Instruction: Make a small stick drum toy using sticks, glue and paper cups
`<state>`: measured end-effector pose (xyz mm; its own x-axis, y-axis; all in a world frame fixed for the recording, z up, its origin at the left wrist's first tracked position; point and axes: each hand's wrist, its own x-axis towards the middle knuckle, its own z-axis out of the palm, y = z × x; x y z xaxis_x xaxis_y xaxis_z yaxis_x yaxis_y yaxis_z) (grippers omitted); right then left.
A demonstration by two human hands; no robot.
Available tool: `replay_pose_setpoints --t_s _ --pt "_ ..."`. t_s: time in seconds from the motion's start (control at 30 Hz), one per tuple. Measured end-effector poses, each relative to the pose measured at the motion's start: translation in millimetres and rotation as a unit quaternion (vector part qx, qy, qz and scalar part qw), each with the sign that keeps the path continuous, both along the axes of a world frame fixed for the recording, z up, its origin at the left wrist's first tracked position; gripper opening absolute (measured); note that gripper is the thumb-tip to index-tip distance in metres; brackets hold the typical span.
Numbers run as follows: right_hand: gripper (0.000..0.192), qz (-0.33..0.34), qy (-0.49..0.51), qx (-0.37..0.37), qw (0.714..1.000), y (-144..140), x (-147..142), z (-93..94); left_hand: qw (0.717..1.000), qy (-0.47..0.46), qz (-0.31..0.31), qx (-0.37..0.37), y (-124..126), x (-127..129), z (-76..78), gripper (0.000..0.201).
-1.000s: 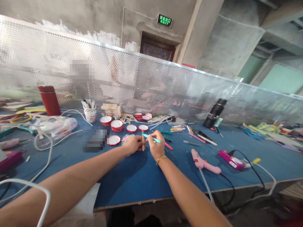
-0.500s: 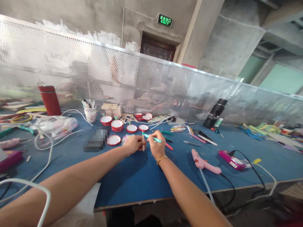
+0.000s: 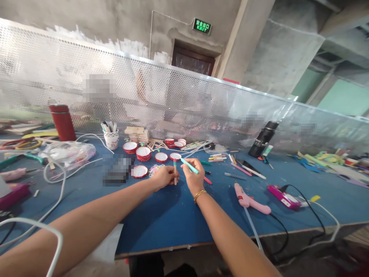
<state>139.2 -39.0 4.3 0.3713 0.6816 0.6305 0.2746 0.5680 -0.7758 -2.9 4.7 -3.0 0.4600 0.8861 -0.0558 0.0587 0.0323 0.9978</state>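
Blue felt-like covering spreads over the tabletop [image 3: 161, 219], and both of the person's hands meet near its middle. The left hand [image 3: 163, 176] has its fingers closed around a thin stick [image 3: 175, 171], pinkish with a teal tip, which stands roughly upright with its lower end at the tabletop. The right hand [image 3: 194, 180], a gold bracelet [image 3: 199, 195] on its wrist, grips a teal marker [image 3: 189, 166] between its fingers; the marker slants up and to the left, so that its tip lies just beside the upper part of the stick. Whether the tip touches the stick is too small to tell.

Just behind the hands, several round red-rimmed lids [image 3: 143, 153] with white insides lie in a loose group. A white paper cup [image 3: 111, 139] with pens stands further left, and a red flask [image 3: 62, 122] stands beyond it. To the right of the hands, a pink glue gun [image 3: 250, 199] lies on the tabletop, near a magenta device [image 3: 283, 191] with a black cable. A black flask [image 3: 263, 138] stands near the perforated metal screen [image 3: 173, 100] at the far edge.
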Motion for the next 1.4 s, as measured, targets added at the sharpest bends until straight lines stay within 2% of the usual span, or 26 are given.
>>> replay_pose_setpoints --t_s 0.13,0.53,0.7,0.93,1.2,1.4 --pt "0.020 -0.008 0.010 -0.018 1.000 -1.2 0.3 0.1 1.000 0.004 0.001 0.001 -0.1 -0.2 0.3 0.030" --pt "0.023 -0.020 -0.066 -0.016 0.998 -7.0 -2.0 1.4 1.000 -0.002 -0.009 0.009 -1.1 -1.0 -0.1 0.035" --pt "0.022 -0.013 -0.066 -0.020 0.998 -5.6 -1.8 0.7 1.000 0.003 0.001 0.010 -2.5 -0.1 0.7 0.033" --pt "0.022 -0.051 -0.050 -0.014 0.997 -5.8 2.5 1.8 1.000 0.009 0.007 0.006 -3.2 -0.7 2.4 0.030" --pt "0.022 -0.017 -0.062 -0.019 0.998 -4.6 -2.0 -0.9 1.000 -0.005 -0.004 0.012 -2.3 -0.9 0.5 0.033" --pt "0.024 -0.052 -0.040 -0.014 0.998 -3.3 2.5 -0.6 1.000 0.004 0.012 0.000 -4.7 0.3 3.3 0.031"
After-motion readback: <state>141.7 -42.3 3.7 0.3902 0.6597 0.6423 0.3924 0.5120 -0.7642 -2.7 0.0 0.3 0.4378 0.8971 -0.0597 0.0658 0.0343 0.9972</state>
